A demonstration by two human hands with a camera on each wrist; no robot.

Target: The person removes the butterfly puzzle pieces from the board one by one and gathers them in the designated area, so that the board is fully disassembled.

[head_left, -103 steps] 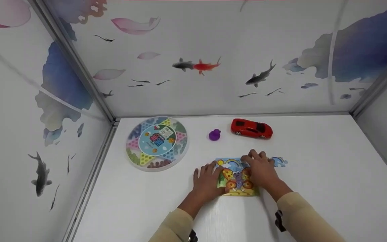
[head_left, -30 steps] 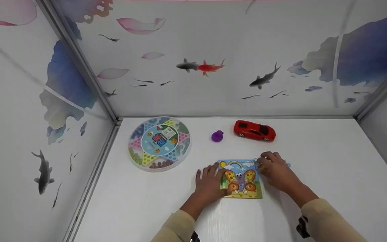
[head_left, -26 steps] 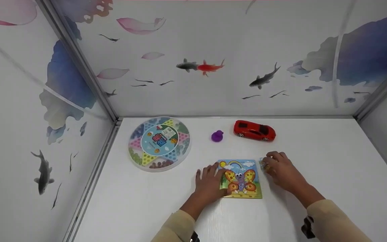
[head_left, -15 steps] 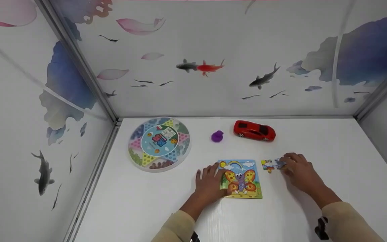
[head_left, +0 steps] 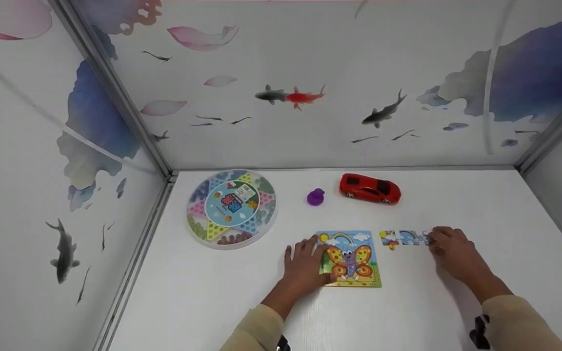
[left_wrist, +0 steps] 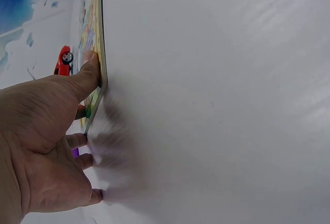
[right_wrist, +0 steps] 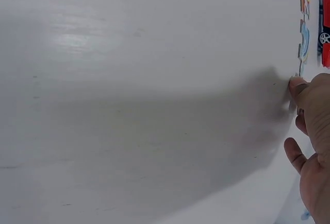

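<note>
In the head view, my left hand (head_left: 303,267) rests at the left side of a square butterfly jigsaw puzzle board (head_left: 351,258). Its thumb lies on the board's face and its other fingers are spread, as the left wrist view also shows (left_wrist: 49,141). To the right of the board, my right hand (head_left: 461,256) pinches a small puzzle piece (head_left: 427,237) at the table surface, its far part hidden by the fingers. Left of that piece lie a rainbow puzzle piece (head_left: 409,237) and a yellow-and-blue puzzle piece (head_left: 389,239), in a row.
A round Chinese checkers set (head_left: 231,209) sits at the back left of the white table (head_left: 212,297). Behind the puzzle are a small purple duck (head_left: 315,197) and a red toy car (head_left: 370,188). Printed wall panels (head_left: 339,58) enclose the table at back and sides.
My right hand has moved from the board's upper right corner out to the right, uncovering two puzzle pieces in a row and now pinching a third. My left hand stays at the board.
</note>
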